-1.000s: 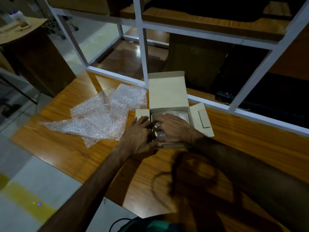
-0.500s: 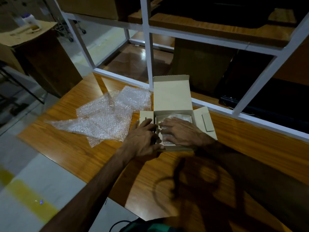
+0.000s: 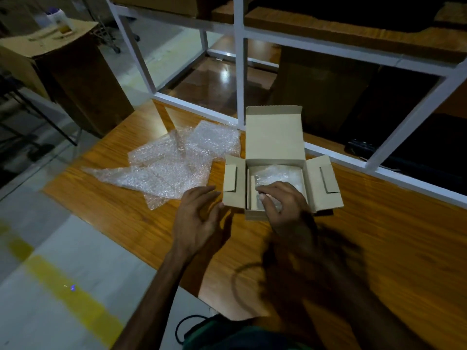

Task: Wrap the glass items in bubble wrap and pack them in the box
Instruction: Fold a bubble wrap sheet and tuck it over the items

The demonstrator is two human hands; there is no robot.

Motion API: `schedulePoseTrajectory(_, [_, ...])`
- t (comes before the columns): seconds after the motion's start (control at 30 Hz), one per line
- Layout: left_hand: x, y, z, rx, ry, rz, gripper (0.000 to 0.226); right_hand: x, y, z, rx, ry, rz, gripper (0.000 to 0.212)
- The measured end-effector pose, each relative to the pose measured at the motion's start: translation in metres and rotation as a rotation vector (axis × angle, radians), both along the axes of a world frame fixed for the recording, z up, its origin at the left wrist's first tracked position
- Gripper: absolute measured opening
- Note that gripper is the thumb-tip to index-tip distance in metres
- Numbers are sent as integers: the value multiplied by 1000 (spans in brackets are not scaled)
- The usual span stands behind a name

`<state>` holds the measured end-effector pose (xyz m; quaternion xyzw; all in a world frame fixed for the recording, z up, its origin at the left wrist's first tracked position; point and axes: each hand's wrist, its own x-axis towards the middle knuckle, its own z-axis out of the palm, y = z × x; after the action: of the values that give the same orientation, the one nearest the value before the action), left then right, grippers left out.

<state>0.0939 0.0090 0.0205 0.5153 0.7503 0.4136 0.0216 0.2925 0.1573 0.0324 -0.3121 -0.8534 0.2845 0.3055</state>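
My right hand [image 3: 283,203] sits over the open box [image 3: 274,188], fingers curled down onto the wrapped glass [image 3: 283,175] that lies inside it; whether I pinch the wrap or only press on it I cannot tell, since my knuckles hide the fingertips. My left hand [image 3: 199,218] hovers just beside the box's left flap [image 3: 233,184], fingers loosely spread and holding nothing.

The bundle seems to fill most of the box, so the risk I see is forcing it: if I push down hard to seat it, the glass underneath could crack, and I cannot see through the wrap how it lies. The wrap itself may slip open under my fingers and leave an edge bare against the cardboard. With my left hand off the box, it could skid on the smooth desk [image 3: 121,210] when I press. More bubble wrap [image 3: 171,170] lies spread to the left, near enough to snag under my wrist and drag.
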Motion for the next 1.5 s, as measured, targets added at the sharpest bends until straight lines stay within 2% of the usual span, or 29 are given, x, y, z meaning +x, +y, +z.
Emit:
schedulePoseTrajectory(0.13, [-45,-18,-24,-188,74,156,33,-28,-35,1,-46,89,-9,28])
schedulePoseTrajectory(0.3, [-108,-20,-40,-404,179,130,35,-59,-54,-1,2,93,62,26])
schedulePoseTrajectory(0.47, [-136,-6,-39,-554,184,94,56,-84,-57,-3,-39,83,48,28])
schedulePoseTrajectory(0.57, [-141,4,-39,-594,201,44,51,-94,-58,-5,-45,92,13,28])
schedulePoseTrajectory(0.7, [-146,12,-43,-510,159,48,19,-102,-57,-13,-64,97,-15,27])
schedulePoseTrajectory(0.77, [-146,12,-38,-417,106,61,15,-105,-56,-14,-61,89,-22,25])
schedulePoseTrajectory(0.83, [-144,11,-27,-269,-28,70,6,-108,-56,-11,-80,74,-19,25])
schedulePoseTrajectory(0.93, [-139,9,-1,-145,-209,30,11,-115,-54,-3,-125,43,-27,31])
schedulePoseTrajectory(1.0, [-137,7,17,-101,-253,-59,14,-122,-54,6,-103,12,-62,40])
schedulePoseTrajectory(1.07, [-137,4,33,-86,-302,-152,16,-128,-51,17,-58,-56,-74,59])
schedulePoseTrajectory(1.13, [-138,3,47,-87,-364,-215,13,-134,-46,30,-36,-146,-39,76])
schedulePoseTrajectory(1.17, [-137,2,54,-88,-388,-245,10,-136,-44,36,-32,-174,-9,77])
schedulePoseTrajectory(1.27, [-131,0,72,-78,-446,-291,3,-141,-42,51,-71,-177,95,58])
schedulePoseTrajectory(1.37, [-129,-3,84,-82,-476,-259,7,-140,-41,59,-257,-59,144,25])
schedulePoseTrajectory(1.43, [-127,-4,94,-83,-479,-258,15,-138,-37,63,-390,71,135,11])
schedulePoseTrajectory(1.5, [-128,-7,103,-136,-501,-288,35,-135,-33,68,-492,173,102,7])
